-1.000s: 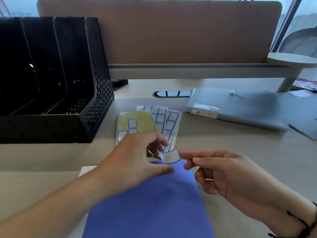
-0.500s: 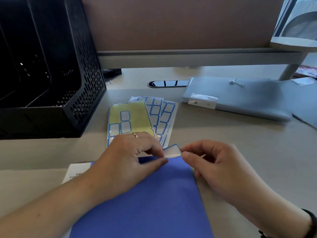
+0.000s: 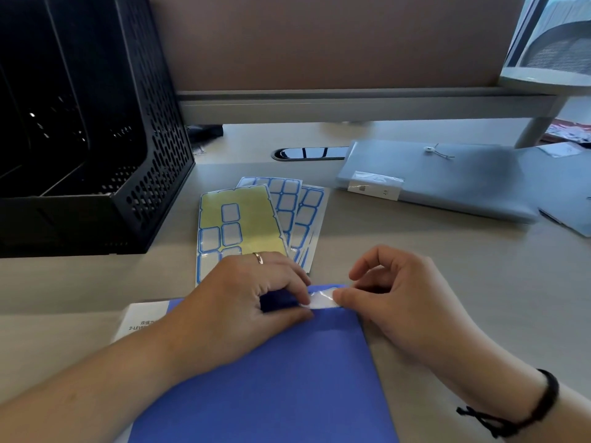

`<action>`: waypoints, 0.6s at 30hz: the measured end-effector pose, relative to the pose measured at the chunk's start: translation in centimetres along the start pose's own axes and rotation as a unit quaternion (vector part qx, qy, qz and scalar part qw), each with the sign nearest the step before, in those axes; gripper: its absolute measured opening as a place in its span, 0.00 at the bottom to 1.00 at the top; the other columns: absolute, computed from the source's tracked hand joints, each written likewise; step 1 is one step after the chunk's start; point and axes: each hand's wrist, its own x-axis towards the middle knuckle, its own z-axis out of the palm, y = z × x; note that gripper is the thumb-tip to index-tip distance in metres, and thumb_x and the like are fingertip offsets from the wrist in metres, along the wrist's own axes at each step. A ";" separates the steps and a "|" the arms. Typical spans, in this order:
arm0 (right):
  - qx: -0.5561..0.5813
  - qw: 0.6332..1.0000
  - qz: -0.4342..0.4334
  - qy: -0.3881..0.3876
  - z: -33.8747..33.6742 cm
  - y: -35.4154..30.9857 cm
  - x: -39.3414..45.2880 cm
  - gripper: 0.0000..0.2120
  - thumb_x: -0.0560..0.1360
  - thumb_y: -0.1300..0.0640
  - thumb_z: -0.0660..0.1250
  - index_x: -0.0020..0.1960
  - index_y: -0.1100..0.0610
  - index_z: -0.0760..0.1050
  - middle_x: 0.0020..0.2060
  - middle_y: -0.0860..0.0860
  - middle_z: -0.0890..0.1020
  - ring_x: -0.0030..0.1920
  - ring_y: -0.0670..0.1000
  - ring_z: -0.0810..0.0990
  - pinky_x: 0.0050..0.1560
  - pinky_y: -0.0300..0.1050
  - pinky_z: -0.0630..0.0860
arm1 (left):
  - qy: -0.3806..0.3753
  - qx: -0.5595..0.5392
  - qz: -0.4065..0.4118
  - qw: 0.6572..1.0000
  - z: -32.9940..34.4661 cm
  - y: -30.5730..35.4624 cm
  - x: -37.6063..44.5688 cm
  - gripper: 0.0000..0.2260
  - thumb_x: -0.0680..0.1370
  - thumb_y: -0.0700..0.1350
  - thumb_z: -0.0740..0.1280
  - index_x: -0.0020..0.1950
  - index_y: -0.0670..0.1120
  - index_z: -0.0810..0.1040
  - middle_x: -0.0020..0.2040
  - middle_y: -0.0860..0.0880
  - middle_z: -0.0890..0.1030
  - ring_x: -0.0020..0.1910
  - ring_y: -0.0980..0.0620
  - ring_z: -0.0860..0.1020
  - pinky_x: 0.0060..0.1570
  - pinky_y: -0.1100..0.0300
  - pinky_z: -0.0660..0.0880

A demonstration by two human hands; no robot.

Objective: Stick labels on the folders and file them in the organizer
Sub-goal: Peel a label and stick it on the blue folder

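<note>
Worktop [image 3: 415, 260], pale wood tone, runs the full width. Black mesh organizer [image 3: 96, 139] stands at far left, its slots facing the viewer. Grey folder [image 3: 447, 183] lies flat at right rear, well apart from the hands. Blue folder [image 3: 271, 378] lies flat at near centre, over a white printed sheet [image 3: 140, 318]. Label sheets [image 3: 256, 219] fanned just beyond the blue folder's far edge; the top sheet shows mostly bare yellow backing.

Left hand [image 3: 230, 308] rests on the blue folder, thumb and forefinger pinching the left end of a single label [image 3: 321, 298]. Right hand [image 3: 399, 302]: thumb tip on the label's right end, other fingers curled and lifted. The label sits at the folder's far right corner, between the two hands, seemingly against the cover.
</note>
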 end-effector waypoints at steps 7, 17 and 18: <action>-0.026 1.000 0.004 -0.011 -0.1 0.3 0.4 0.14 0.67 0.58 0.79 0.42 0.50 0.74 0.32 0.48 0.85 0.26 0.43 0.75 0.32 0.41 0.71 | -0.003 0.003 -0.015 1.000 0.0 -0.2 0.0 0.06 0.69 0.49 0.79 0.43 0.55 0.84 0.52 0.63 0.81 0.53 0.63 0.80 0.51 0.70 0.73; 0.000 0.999 -0.005 0.032 0.3 0.4 0.2 0.13 0.66 0.60 0.79 0.39 0.52 0.74 0.32 0.50 0.84 0.26 0.45 0.76 0.28 0.41 0.73 | -0.001 0.033 0.003 0.999 0.1 0.0 0.0 0.10 0.72 0.57 0.73 0.52 0.58 0.82 0.47 0.59 0.82 0.50 0.55 0.80 0.47 0.58 0.76; -0.005 0.999 -0.008 0.032 0.4 0.3 0.2 0.13 0.66 0.60 0.79 0.39 0.52 0.74 0.31 0.50 0.84 0.26 0.46 0.76 0.29 0.43 0.75 | -0.001 0.034 0.010 0.999 0.1 0.0 0.0 0.10 0.73 0.55 0.74 0.52 0.58 0.82 0.48 0.60 0.82 0.51 0.56 0.80 0.48 0.59 0.76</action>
